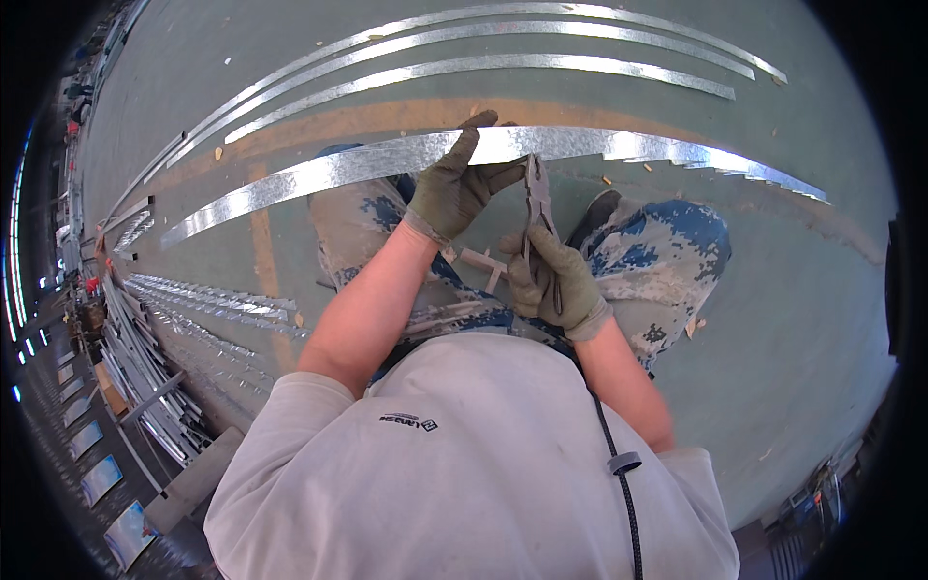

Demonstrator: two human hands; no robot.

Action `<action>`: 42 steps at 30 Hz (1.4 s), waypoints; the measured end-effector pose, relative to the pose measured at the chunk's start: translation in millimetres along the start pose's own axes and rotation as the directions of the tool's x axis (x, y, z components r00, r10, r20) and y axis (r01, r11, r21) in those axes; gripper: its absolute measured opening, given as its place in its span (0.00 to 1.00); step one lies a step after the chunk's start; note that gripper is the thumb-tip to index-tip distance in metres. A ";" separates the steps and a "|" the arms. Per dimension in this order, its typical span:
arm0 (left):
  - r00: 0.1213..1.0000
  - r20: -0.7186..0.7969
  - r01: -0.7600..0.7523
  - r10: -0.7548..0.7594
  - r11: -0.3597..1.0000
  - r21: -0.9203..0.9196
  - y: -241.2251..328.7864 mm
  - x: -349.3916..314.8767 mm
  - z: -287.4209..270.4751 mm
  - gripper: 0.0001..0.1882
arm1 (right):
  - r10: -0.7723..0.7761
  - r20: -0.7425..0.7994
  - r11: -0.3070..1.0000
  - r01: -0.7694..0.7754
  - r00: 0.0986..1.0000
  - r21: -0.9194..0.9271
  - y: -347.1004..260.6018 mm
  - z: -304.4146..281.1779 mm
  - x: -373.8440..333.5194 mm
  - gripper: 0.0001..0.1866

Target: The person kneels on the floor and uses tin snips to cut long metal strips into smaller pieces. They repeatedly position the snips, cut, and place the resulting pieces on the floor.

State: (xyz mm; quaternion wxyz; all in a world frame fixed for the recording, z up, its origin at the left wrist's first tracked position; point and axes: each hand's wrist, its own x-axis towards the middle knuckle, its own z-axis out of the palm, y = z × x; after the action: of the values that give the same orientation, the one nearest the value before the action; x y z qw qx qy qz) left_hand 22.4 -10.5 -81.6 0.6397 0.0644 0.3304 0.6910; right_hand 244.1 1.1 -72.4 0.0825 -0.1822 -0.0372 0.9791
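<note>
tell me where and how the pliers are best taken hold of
Probably by the handles, from the wearer's side: the pliers point away from the body, jaws at the near edge of the metal strip, and their long handles run back into the right hand.

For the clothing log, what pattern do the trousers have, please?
The trousers show blue and beige camouflage, best in the head view.

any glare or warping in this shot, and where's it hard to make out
Head view: strong glare on the held metal strip, brightest in its middle; head view: fisheye bending makes the floor strips look bowed, and the corners are black; head view: the lights at the left rim stretch into curved streaks, with clutter there too small to make out.
</note>
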 end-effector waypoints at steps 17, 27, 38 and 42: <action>0.996 -0.027 -0.086 0.083 0.991 -0.102 2.8 -5.3 -12.8 0.25 | -0.316 -0.500 0.600 -0.238 0.806 -0.764 9.5 18.0 14.9 0.22; 0.995 -0.048 -0.087 0.082 0.992 -0.096 6.4 -8.1 -5.2 0.21 | -0.366 -0.502 0.552 -0.251 0.784 -0.795 13.3 19.5 21.9 0.21; 0.996 -0.054 -0.083 0.077 0.989 -0.124 5.2 -6.2 -7.1 0.18 | -0.407 -0.487 0.513 -0.248 0.773 -0.822 14.4 17.5 27.4 0.25; 0.994 -0.066 -0.092 0.084 0.988 -0.123 4.3 -6.4 -7.8 0.19 | -0.397 -0.491 0.530 -0.243 0.776 -0.813 15.5 15.1 30.1 0.25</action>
State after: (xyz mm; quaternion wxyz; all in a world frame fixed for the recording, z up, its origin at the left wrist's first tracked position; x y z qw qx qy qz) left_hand 15.9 -19.2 -83.1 0.6011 0.0176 0.3022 0.7396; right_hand 208.7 -9.5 -70.5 0.0376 -0.5099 -0.4839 0.7102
